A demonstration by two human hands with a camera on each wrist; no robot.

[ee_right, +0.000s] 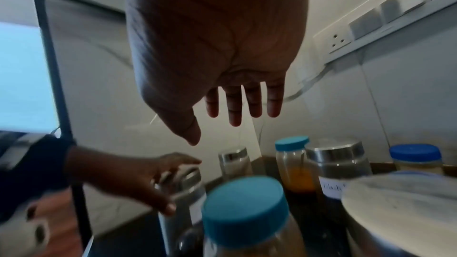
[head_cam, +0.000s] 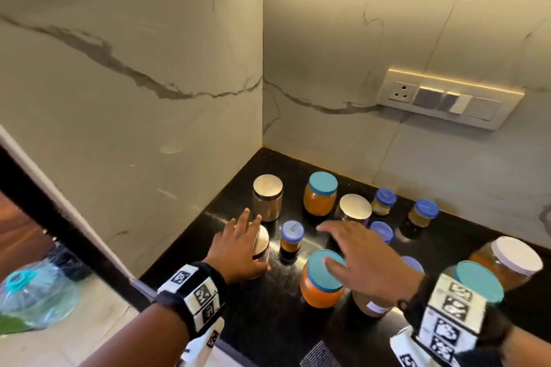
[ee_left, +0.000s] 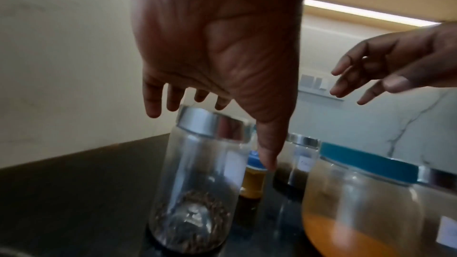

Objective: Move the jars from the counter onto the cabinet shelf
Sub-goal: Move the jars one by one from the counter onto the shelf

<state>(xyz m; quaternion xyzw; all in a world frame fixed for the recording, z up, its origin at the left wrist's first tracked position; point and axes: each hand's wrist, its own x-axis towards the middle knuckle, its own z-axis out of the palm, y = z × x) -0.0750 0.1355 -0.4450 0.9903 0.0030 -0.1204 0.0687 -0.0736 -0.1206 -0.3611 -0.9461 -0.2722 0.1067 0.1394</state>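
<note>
Several jars stand on the black counter (head_cam: 268,322) in a wall corner. My left hand (head_cam: 241,243) hovers with spread fingers over a clear glass jar with a silver lid (ee_left: 197,173); the thumb hangs down beside the glass and nothing is gripped. In the left wrist view this left hand (ee_left: 212,116) is just above the lid. My right hand (head_cam: 351,250) is open, fingers straight, above an orange-filled jar with a teal lid (head_cam: 323,281). The right wrist view shows the right hand (ee_right: 215,130) over that teal lid (ee_right: 245,200). No cabinet shelf is in view.
Around them stand another silver-lidded jar (head_cam: 267,197), a rear teal-lidded orange jar (head_cam: 320,194), small blue-lidded jars (head_cam: 292,237) and a big white-lidded jar (head_cam: 507,259). A socket panel (head_cam: 447,104) is on the right wall. A water bottle (head_cam: 32,295) lies on the floor left of the counter.
</note>
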